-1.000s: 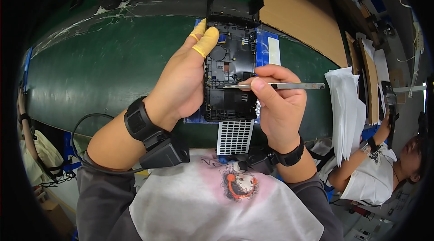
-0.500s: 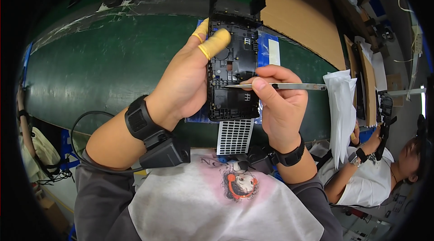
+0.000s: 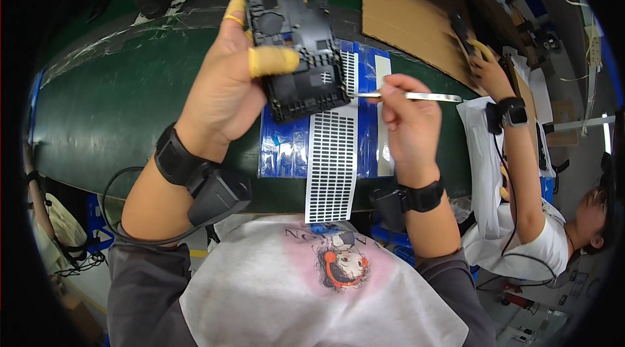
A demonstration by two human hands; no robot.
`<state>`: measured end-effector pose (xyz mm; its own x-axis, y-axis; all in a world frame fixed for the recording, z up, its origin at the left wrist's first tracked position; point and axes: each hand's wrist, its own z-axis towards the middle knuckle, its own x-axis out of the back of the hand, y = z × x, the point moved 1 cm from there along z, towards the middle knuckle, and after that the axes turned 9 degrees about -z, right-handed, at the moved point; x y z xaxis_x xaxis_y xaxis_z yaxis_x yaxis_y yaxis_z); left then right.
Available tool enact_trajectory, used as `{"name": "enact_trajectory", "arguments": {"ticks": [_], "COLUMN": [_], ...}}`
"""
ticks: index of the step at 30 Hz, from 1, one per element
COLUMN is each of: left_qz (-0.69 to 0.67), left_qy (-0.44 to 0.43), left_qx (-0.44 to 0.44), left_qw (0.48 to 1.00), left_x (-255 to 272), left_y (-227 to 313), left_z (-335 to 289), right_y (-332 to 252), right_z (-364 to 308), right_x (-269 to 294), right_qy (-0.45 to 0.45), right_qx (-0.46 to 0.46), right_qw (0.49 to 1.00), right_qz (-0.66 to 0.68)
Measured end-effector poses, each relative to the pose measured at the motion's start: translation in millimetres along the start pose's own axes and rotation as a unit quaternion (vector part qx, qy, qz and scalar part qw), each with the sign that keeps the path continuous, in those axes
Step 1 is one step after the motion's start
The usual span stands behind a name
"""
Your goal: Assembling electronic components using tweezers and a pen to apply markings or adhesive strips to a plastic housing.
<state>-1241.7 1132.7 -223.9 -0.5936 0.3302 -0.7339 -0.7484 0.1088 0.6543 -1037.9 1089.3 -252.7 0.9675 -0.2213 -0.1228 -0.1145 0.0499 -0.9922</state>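
Above the green mat my left hand clamps the black frame while my right hand pinches the tweezers at its lower corner, where a slip could gouge it or drop a sticker from the sheet.

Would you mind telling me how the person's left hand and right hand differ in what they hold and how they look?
The left hand grips a black plastic frame raised above the green table; the right hand pinches slim metal tweezers held roughly level. The left hand wears yellow finger cots; the right hand's fingers are bare. The left hand sits higher in the picture than the right. Both wrists carry black bands.
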Motion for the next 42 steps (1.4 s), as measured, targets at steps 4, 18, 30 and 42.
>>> {"name": "enact_trajectory", "arguments": {"ticks": [4, 18, 30, 42], "left_qz": [-0.04, -0.092, -0.124, -0.133], "left_qy": [0.084, 0.151, 0.057, 0.045], "left_qx": [-0.014, 0.069, 0.143, 0.139], "left_qw": [0.996, 0.982, 0.98, 0.98], "left_x": [14.5, 11.9, -4.2, -5.9], "left_y": [3.8, -18.8, -32.7, -32.9], "left_z": [6.8, 2.8, -12.5, -13.4], "right_y": [18.7, 8.9, -14.0, -9.4], "right_z": [-5.6, -6.5, -13.4, -9.7], "right_x": [-5.7, -0.3, -33.9, -34.4], "right_qy": [0.001, 0.009, -0.077, -0.091], "right_qx": [-0.04, -0.002, 0.059, 0.054], "right_qw": [0.998, 1.0, 0.995, 0.994], "right_qz": [-0.057, 0.004, 0.001, 0.021]}}
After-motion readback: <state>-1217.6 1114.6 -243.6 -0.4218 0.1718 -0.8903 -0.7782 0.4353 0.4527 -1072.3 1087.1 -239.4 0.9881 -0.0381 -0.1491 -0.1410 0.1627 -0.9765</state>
